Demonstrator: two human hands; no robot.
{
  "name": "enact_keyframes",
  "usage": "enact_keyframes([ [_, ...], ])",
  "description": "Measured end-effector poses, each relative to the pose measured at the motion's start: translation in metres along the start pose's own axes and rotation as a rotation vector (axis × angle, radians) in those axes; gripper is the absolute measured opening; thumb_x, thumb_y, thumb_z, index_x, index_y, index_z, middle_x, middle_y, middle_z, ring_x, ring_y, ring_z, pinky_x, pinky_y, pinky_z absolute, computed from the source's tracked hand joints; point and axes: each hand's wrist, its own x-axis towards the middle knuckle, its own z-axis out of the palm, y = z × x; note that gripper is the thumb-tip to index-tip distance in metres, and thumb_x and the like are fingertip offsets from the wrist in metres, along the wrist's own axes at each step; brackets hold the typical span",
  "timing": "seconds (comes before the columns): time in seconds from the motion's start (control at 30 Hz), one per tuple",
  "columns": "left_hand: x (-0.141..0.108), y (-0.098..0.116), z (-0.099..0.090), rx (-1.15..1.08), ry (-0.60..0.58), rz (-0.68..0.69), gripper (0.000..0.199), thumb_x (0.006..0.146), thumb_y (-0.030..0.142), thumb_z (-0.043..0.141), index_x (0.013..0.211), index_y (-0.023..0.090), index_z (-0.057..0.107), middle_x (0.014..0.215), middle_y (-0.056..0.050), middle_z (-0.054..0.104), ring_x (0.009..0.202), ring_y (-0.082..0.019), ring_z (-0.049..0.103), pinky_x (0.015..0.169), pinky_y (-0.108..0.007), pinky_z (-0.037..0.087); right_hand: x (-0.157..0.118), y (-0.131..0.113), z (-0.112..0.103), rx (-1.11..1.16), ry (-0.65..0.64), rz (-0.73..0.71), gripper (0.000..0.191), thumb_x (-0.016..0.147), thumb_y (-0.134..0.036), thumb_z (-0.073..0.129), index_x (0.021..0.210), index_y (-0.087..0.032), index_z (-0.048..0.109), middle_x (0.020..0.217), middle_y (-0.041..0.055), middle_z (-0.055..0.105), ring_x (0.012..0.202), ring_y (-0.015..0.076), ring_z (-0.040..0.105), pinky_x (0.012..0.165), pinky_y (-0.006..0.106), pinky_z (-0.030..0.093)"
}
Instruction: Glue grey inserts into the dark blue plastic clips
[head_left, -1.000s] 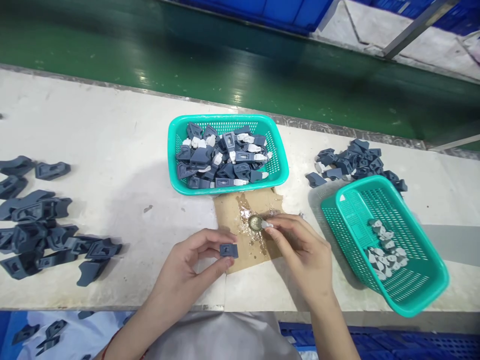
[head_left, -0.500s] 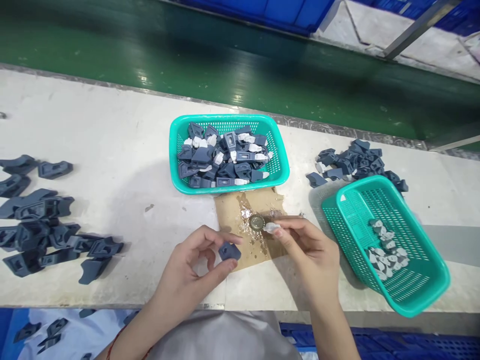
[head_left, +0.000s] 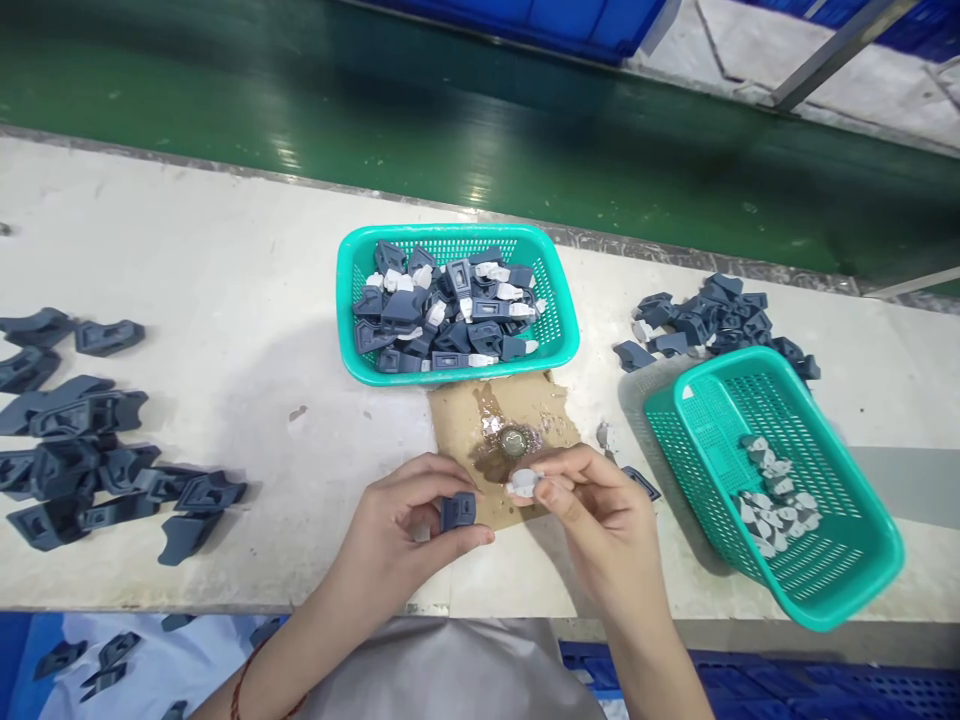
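Observation:
In my left hand (head_left: 409, 520) is a dark blue-grey plastic part (head_left: 457, 511), gripped between thumb and fingers, with a small opening facing right. My right hand (head_left: 607, 520) pinches a small white plastic piece (head_left: 523, 483) by its right end, a short gap away from the dark part. Just beyond the white piece, a small round metal cap (head_left: 513, 441) sits on a wet, stained sheet of brown cardboard (head_left: 457, 410). Behind the cardboard stands a green basket (head_left: 349, 330) filled with dark parts, many with white pieces fitted into them.
Right of my hands, a second green basket (head_left: 847, 590) leans at an angle and holds white pieces (head_left: 776, 510). Dark parts (head_left: 720, 315) lie heaped behind it; more (head_left: 82, 450) spread across the left. One white piece (head_left: 606, 436) lies near my right hand. A green belt (head_left: 300, 120) runs behind.
My right hand has drawn the white piece back from the metal cap, toward me and slightly left. My left hand has turned the dark part so its opening faces the white piece.

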Motion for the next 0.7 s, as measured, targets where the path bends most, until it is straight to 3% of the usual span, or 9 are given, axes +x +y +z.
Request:
enact_keyframes([
  [0.2,-0.006,-0.0045,-0.0021,0.251,-0.021,0.089,0.019,0.093,0.038,0.072,0.099,0.02,0.074,0.086,-0.003,0.072,0.067,-0.014,0.06,0.057,-0.023,0.045,-0.005,0.004,0.0097,-0.076,-0.092,-0.052,0.004,0.09,-0.022,0.076,0.09,-0.026,0.075,0.092,0.0016,0.079,0.085,0.0142,0.075,0.074,0.021,0.059],
  [0.43,-0.0043,-0.0038,-0.0003,0.312,-0.038,0.146,0.02,0.096,0.038,0.069,0.103,0.021,0.074,0.09,-0.004,0.071,0.069,-0.015,0.061,0.054,-0.022,0.042,-0.0057,0.0053,0.0107,-0.138,-0.126,-0.088,0.003,0.091,-0.021,0.074,0.091,-0.024,0.074,0.093,0.004,0.078,0.089,0.0179,0.076,0.075,0.026,0.062],
  [0.7,-0.0051,-0.0084,-0.0017,0.354,-0.083,0.154,0.018,0.099,0.037,0.065,0.103,0.021,0.071,0.092,-0.004,0.07,0.075,-0.015,0.064,0.061,-0.023,0.046,-0.0068,0.0082,0.0105,-0.266,-0.193,-0.136,0.004,0.095,-0.022,0.069,0.096,-0.025,0.072,0.098,0.0025,0.077,0.094,0.0161,0.074,0.078,0.024,0.061],
])
